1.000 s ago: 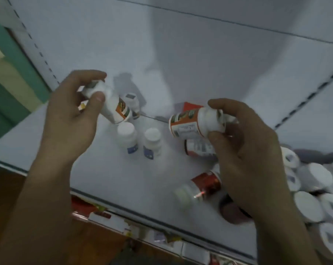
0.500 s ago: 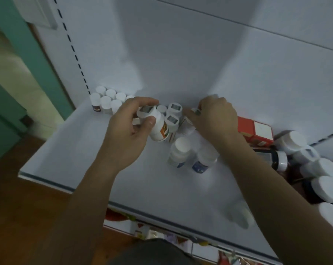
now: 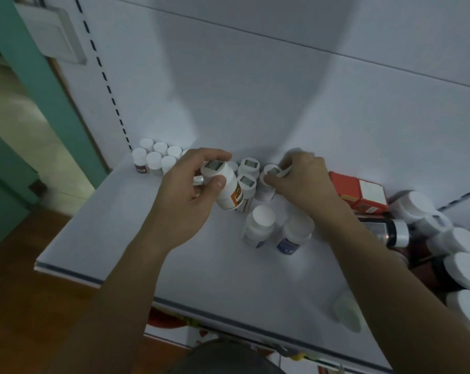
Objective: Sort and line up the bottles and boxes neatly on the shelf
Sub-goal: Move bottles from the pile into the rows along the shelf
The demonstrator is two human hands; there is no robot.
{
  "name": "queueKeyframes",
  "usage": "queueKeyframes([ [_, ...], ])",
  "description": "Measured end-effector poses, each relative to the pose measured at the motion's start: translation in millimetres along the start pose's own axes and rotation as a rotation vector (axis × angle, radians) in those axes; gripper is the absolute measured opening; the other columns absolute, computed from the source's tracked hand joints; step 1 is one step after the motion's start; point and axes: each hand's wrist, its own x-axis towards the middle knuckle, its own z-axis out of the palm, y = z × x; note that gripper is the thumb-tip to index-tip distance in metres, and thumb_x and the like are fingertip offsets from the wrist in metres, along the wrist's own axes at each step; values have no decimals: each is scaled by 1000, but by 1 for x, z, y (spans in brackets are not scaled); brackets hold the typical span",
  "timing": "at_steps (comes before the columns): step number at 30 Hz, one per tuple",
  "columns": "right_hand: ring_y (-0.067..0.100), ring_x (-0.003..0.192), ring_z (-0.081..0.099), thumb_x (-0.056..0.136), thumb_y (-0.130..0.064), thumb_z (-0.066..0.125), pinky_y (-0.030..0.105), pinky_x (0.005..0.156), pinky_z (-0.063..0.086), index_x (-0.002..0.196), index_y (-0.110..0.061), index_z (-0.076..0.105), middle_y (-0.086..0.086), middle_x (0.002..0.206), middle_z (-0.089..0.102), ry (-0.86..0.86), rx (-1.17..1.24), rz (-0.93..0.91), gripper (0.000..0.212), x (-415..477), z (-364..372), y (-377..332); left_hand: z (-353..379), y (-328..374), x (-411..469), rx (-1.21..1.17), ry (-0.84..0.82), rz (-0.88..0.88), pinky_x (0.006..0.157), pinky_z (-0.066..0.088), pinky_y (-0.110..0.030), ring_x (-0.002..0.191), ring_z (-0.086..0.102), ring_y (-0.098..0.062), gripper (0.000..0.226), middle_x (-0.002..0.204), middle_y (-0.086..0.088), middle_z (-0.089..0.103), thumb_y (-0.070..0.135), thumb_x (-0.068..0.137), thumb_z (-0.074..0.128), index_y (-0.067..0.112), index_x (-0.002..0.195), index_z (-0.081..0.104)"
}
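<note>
Orange-label bottle (image 3: 228, 191) being gripped in the left hand (image 3: 185, 198), thumb pressing on its side just under the white cap, fingers curling round the far side; hanging tilted just above the shelf (image 3: 174, 252), cap leaning left, base pointing toward the back middle. Just beside its base, standing upright and touching each other, two matching bottles (image 3: 247, 182) with grey squares on their caps. Right hand (image 3: 301, 182) reaching in from the right, fingertips and thumb pinching the cap of a second capped bottle (image 3: 265, 192), that one sitting just right of the matching pair, close to the back panel (image 3: 255, 90). Standing nearer the front, side by side and almost touching, two blue-label bottles (image 3: 258, 225) with plain white caps. Sitting packed together in the back left corner, a cluster of small white-capped bottles (image 3: 154, 160). Lying flat by the back panel just right of the right hand, a red box (image 3: 358, 194) with a white end. Lying on its side in front of the box, a dark bottle (image 3: 382, 229). Crowding the right end of the shelf, large white-lidded jars (image 3: 466, 268). Lying near the front edge beside the right forearm, a blurred pale bottle (image 3: 346, 310), label not readable. Showing beyond the shelf's left end, a green wall (image 3: 26, 90) and wooden floor (image 3: 12, 306).
</note>
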Motion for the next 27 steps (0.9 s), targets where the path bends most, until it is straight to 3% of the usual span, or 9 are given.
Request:
queueKeyframes([
  [5, 25, 83, 63, 86, -41, 74, 34, 71, 52, 102, -9, 66, 8, 92, 67, 16, -26, -11, 37, -10, -4, 0, 5, 6, 7, -8, -11, 20, 84, 51, -15, 114, 62, -11, 35, 125, 3, 64, 2, 98, 61, 28, 121, 63],
  [8, 12, 76, 68, 91, -23, 67, 32, 74, 59, 115, -14, 66, 1, 96, 72, 162, 189, -189, 26, -26, -26, -6, 8, 14, 23, 23, -27, 51, 86, 51, -17, 114, 62, -8, 36, 125, 9, 64, 5, 98, 62, 31, 123, 61],
  [11, 5, 89, 68, 87, -20, 73, 19, 72, 56, 134, -26, 54, -6, 111, 69, -53, 507, -326, 51, -40, -51, -16, 18, 23, 40, 44, -54, 92, 98, 54, -31, 117, 62, -8, 36, 122, 20, 63, 10, 95, 67, 34, 122, 61],
  [13, 7, 88, 68, 86, -28, 78, 16, 69, 53, 142, -28, 45, -4, 111, 69, -98, 487, -390, 65, -42, -51, -18, 29, 27, 45, 34, -65, 92, 98, 56, -38, 114, 64, -8, 35, 118, 23, 63, 14, 92, 72, 30, 122, 62],
  [16, 13, 80, 67, 85, -26, 78, 23, 72, 56, 142, -27, 44, 0, 105, 67, -66, 428, -416, 66, -39, -45, -11, 38, 23, 45, -46, -50, 48, 90, 59, -35, 106, 68, -9, 34, 119, 10, 64, 16, 93, 73, 23, 124, 63],
  [19, 11, 83, 61, 81, -25, 76, 27, 76, 53, 134, -30, 49, -1, 112, 63, -46, 314, -338, 60, -39, -44, 3, 39, -1, 35, -4, 31, 45, 80, 56, -21, 101, 68, -4, 22, 118, 7, 65, 16, 97, 67, 23, 118, 64],
  [22, 8, 83, 56, 76, -28, 79, 18, 68, 43, 115, -25, 55, -1, 103, 62, -81, 210, -237, 45, -37, -44, 10, 40, -35, 23, 174, 90, 58, 71, 50, -16, 93, 65, -3, 22, 114, 4, 64, 18, 94, 71, 25, 113, 64],
  [27, 10, 77, 55, 70, -33, 86, 19, 57, 40, 105, -20, 55, -3, 92, 57, -166, 90, -126, 48, -35, -28, 7, 52, -67, 7, 193, 9, 49, 69, 45, -14, 90, 62, -6, 36, 115, 3, 56, 14, 87, 78, 26, 117, 62],
])
